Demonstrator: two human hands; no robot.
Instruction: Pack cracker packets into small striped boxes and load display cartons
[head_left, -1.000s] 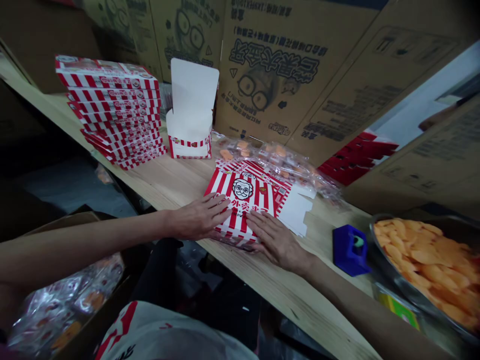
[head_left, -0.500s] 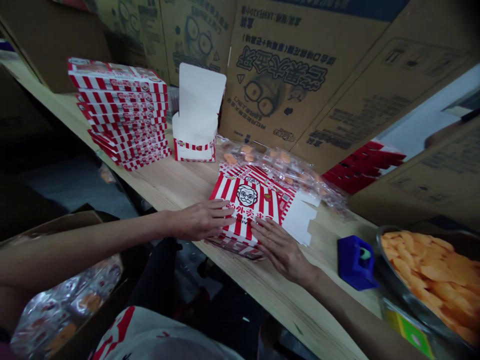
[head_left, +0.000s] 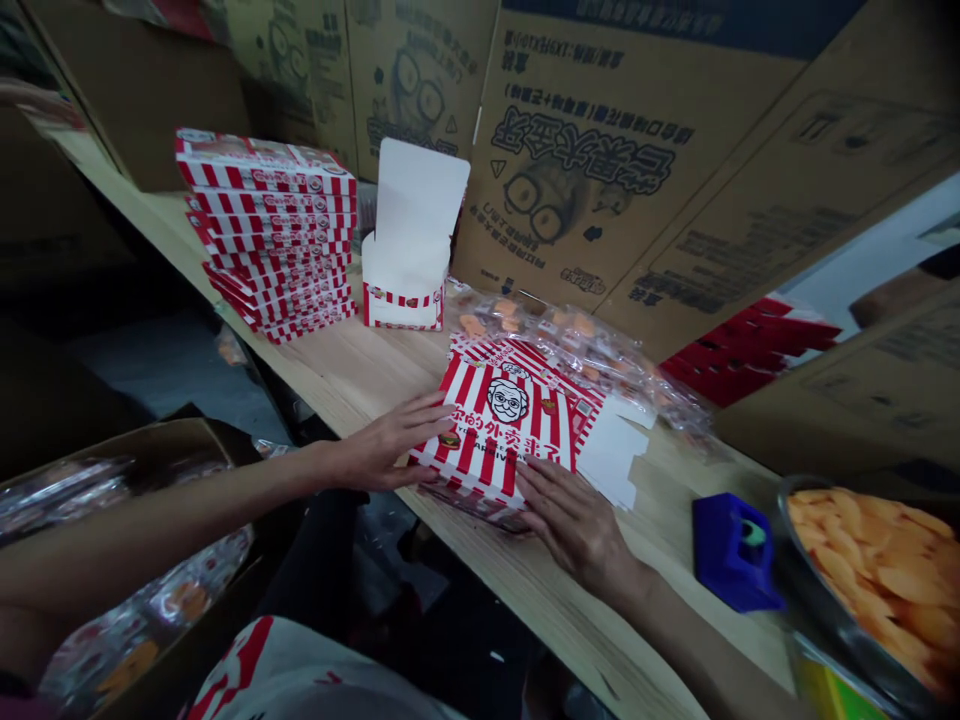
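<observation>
Two hands are on one flat red-and-white striped box point(head_left: 510, 420), and neither is clamped on it. My left hand point(head_left: 390, 445) lies open with its fingers stretched along the box's left edge. I cannot tell if the thumb is tucked under. My right hand point(head_left: 577, 520) rests palm-down with fingers apart on the near right corner.

The box lies right at the front edge of the worktop point(head_left: 360, 370), its near corner level with that edge or just over it. Its white flap point(head_left: 611, 455) sticks out to the right onto bare wood. The far edge of the box touches a heap of clear snack packets point(head_left: 585, 345), which fill the strip up to the big cardboard cartons point(head_left: 600, 150) walling the back.

To my left there is open wood between the box and a tilted stack of striped boxes point(head_left: 270, 235), with an opened white box point(head_left: 409, 250) standing upright just beside it. To my right the room is tighter. A blue tape dispenser point(head_left: 731, 550) sits near my right wrist, and just past it is the rim of a metal bowl point(head_left: 806, 610) of orange crisps. Below the worktop's edge, by my left forearm, a brown carton point(head_left: 150, 450) holds more packets.
</observation>
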